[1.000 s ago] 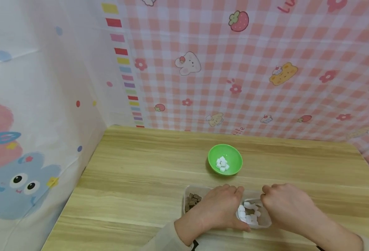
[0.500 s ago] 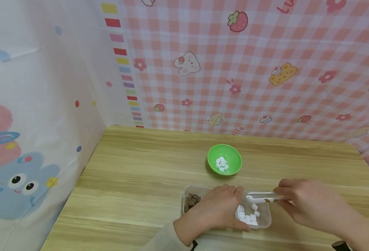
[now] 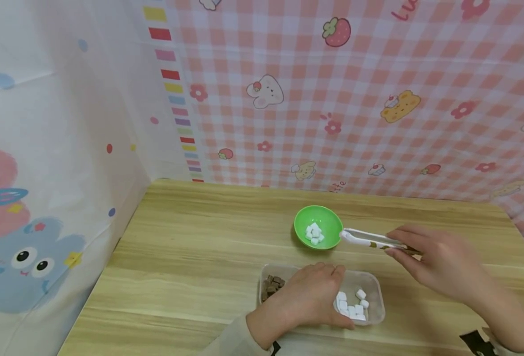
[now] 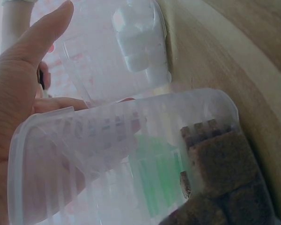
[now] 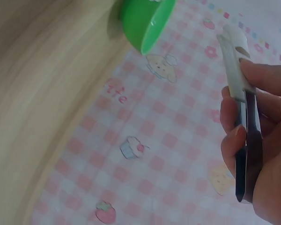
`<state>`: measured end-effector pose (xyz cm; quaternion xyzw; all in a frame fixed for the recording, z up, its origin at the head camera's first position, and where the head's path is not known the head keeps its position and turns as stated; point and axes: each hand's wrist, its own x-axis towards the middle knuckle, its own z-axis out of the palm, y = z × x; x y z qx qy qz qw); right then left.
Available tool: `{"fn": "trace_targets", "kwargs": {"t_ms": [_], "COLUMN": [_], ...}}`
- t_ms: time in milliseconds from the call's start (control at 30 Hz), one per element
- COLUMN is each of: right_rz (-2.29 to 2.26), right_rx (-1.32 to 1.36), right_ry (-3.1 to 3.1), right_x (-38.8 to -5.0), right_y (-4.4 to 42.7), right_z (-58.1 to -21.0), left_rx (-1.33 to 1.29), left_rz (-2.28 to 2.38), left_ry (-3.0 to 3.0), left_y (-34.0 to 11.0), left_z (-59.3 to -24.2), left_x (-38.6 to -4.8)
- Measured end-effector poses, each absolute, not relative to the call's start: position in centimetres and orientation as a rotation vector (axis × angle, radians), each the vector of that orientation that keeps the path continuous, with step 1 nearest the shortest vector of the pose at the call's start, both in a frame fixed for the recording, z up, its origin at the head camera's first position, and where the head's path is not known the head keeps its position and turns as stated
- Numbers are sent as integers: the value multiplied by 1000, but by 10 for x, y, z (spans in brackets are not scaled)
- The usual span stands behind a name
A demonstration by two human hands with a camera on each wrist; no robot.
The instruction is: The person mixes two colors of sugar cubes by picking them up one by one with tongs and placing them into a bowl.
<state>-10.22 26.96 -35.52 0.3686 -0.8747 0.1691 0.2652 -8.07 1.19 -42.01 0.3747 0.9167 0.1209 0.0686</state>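
My right hand (image 3: 435, 262) holds a pair of tongs (image 3: 370, 240) with pale arms and a dark metal handle end. Their tips are at the right rim of a green bowl (image 3: 306, 215); whether they pinch a white cube is unclear. Several white cubes (image 3: 315, 233) lie in the bowl. My left hand (image 3: 308, 296) grips the clear plastic box (image 3: 377, 296) on the right, thumb at its near side and fingers at its far side. White cubes (image 3: 355, 310) lie inside. Beside it, partly under the hand, a second clear box (image 4: 42, 119) contains brown cubes (image 4: 225, 164).
The wooden table (image 3: 177, 257) supports the bowl behind the two boxes. A pink checked cloth (image 3: 355, 74) hangs along its back edge, and a white patterned cloth (image 3: 43, 123) hangs on the left.
My right hand has lifted the tongs out of the white-cube box and moved them up and back to the bowl's right rim. My left hand has stayed on the box.
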Motion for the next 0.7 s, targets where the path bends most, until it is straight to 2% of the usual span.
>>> {"fn": "trace_targets", "kwargs": {"t_ms": [433,700], "right_rz": [524,587], "right_rx": [907,877], "right_ry": [-2407,-2440], "right_x": [-127,-127], "right_y": [255,256], "right_z": [-387,-391], "left_rx": [1163,1177], "left_rz": [359,337], "left_ry": [2745,2762], "left_y": [11,11], "left_z": [-421,-421], "left_x": [-83,-83]}}
